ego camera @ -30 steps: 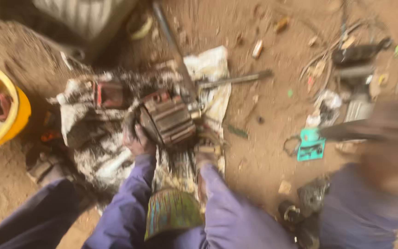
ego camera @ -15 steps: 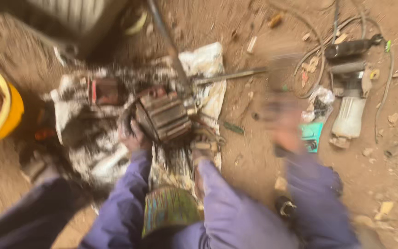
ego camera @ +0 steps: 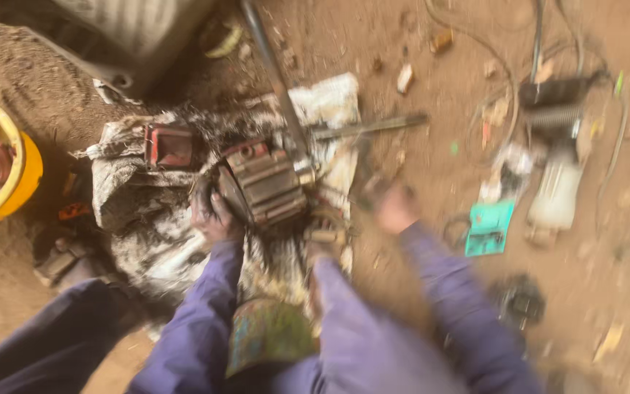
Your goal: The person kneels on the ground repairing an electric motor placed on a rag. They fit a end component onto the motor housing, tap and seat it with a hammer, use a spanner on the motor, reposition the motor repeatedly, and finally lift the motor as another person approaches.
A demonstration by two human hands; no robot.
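Observation:
A greasy ribbed metal engine part [ego camera: 264, 182] with red trim rests on a dirty white cloth [ego camera: 140, 219] spread over the dirt. My left hand [ego camera: 213, 215] grips the part's left side, fingers curled around its edge. To the right of the part, low over the ground, is my right hand [ego camera: 395, 208]. It is blurred by motion, and I cannot tell whether it holds anything. Both arms are in purple sleeves.
A yellow bucket [ego camera: 16, 175] stands at the left edge. A red box-shaped part [ego camera: 169, 146] lies on the cloth. A long metal rod [ego camera: 271, 73] and a flat bar [ego camera: 370, 125] lie behind the engine part. A teal case [ego camera: 490, 228] and a white power tool [ego camera: 555, 193] lie at right.
My right hand has swept from the far right, near the power tool, leftward to beside the engine part. The left hand has stayed on the part.

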